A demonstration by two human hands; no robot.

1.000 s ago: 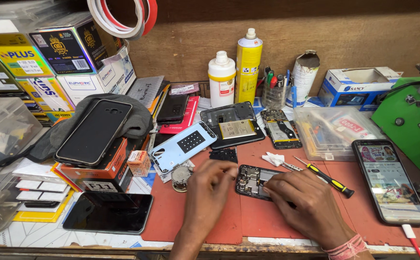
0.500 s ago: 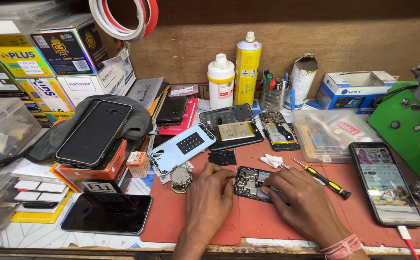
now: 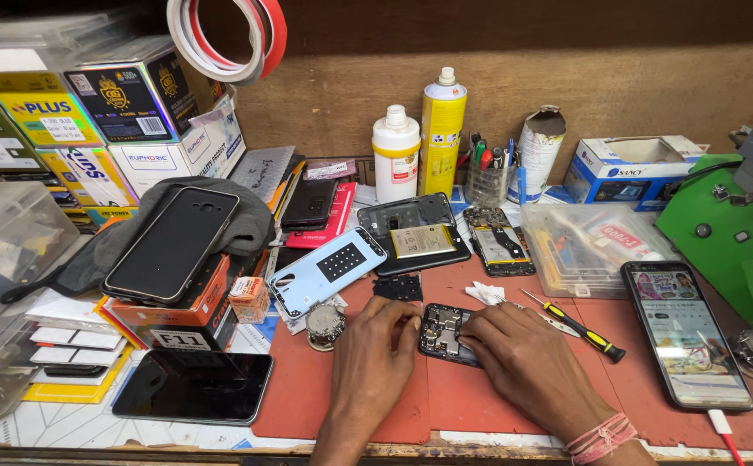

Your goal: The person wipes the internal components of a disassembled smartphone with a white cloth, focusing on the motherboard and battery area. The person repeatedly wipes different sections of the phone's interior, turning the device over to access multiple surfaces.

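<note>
Both hands work over an opened phone (image 3: 445,332) with its back removed, lying on the red mat (image 3: 480,406) of a crowded repair table (image 3: 14,427). The left hand (image 3: 374,358) rests on the mat with fingers curled, its fingertips touching the phone's left edge; the right hand (image 3: 527,362) presses loosely bent fingers onto the phone's right side, though whether they pinch a tool cannot be told. Just beyond the right hand lie a yellow-handled screwdriver (image 3: 579,326) and a white scrap of tissue (image 3: 484,293); farther right a lit smartphone (image 3: 685,332) lies face up. Beyond the left hand sit a small black plate (image 3: 398,287), a pale blue back cover (image 3: 326,269) and a round metal part (image 3: 325,324). A dark phone (image 3: 193,386) lies well to the left.
</note>
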